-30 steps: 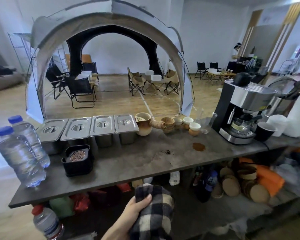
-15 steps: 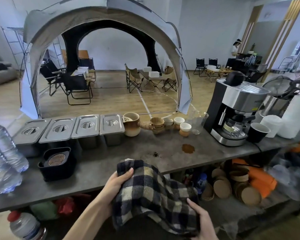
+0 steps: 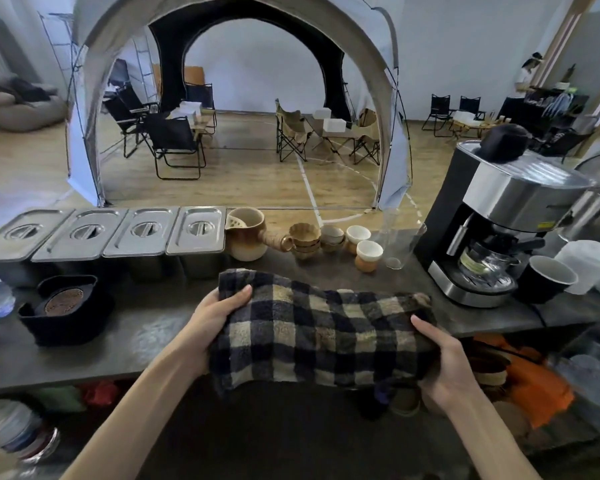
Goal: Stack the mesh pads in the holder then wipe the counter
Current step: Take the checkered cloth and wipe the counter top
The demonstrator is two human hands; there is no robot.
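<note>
Mesh pads (image 3: 61, 303) inside black holder (image 3: 66, 322)

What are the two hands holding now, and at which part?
The checked cloth: left hand grips its left end, right hand its right end.

A single head-worn wide-angle view looks forward and down from close above the near edge of the counter (image 3: 146, 344), taking in its full width, the far edge, and the room beyond.
</note>
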